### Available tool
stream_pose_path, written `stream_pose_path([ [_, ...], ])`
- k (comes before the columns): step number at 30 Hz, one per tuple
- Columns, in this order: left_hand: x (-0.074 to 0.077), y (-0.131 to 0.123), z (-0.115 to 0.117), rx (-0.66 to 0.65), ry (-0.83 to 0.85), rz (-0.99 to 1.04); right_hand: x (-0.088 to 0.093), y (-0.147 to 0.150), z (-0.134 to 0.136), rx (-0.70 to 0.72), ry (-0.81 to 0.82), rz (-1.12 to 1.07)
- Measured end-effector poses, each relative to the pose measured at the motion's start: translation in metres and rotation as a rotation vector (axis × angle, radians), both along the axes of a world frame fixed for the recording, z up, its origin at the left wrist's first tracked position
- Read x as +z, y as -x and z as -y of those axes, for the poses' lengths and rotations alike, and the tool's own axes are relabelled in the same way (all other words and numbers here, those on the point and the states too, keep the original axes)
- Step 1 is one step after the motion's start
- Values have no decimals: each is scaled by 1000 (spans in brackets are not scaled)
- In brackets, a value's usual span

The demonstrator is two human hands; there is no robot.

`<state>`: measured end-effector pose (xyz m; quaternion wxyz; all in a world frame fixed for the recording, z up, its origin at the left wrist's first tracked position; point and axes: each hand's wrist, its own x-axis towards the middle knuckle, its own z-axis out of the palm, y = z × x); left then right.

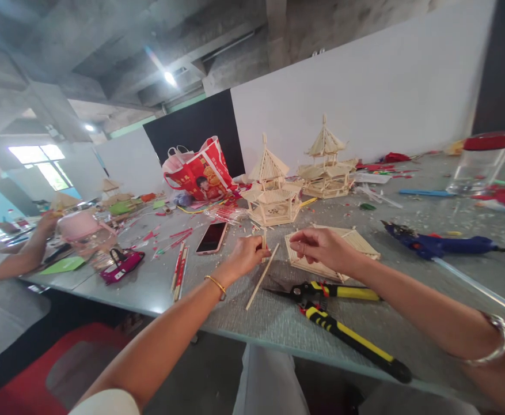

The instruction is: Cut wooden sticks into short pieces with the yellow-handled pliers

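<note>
My left hand [249,255] is closed in a pinch on a short wooden stick [264,236] that stands upright from the fingertips. Beside it a longer wooden stick [261,278] lies slanted on the table. My right hand [321,249] is over a flat panel of wooden sticks [360,242], its fingers curled together; anything in them is too small to make out. Just below, yellow-and-black cutting shears [342,328] rest with blades spread towards the long stick. Behind my hands stands a small pavilion model [273,199] built of sticks.
A second pavilion [325,167] stands further back. A blue glue gun [451,245] lies right, a phone [212,238] and red-wrapped sticks [179,271] left. Also there: a red bag [209,173], a clear jar [479,164], a pink-lidded container [83,233], and a person's arm [27,253].
</note>
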<state>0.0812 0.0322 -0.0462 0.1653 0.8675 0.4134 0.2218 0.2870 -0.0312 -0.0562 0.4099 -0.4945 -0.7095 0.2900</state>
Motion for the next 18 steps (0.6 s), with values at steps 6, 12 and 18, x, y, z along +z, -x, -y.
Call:
stream_pose_path([
  [6,12,7,3,-23,446,385,9,0,6,-69,-68,62],
  [12,29,8,24,-62,790,655,11,8,11,55,27,-25],
  [18,29,-10,35,-105,823,635,9,17,20,240,126,-48],
])
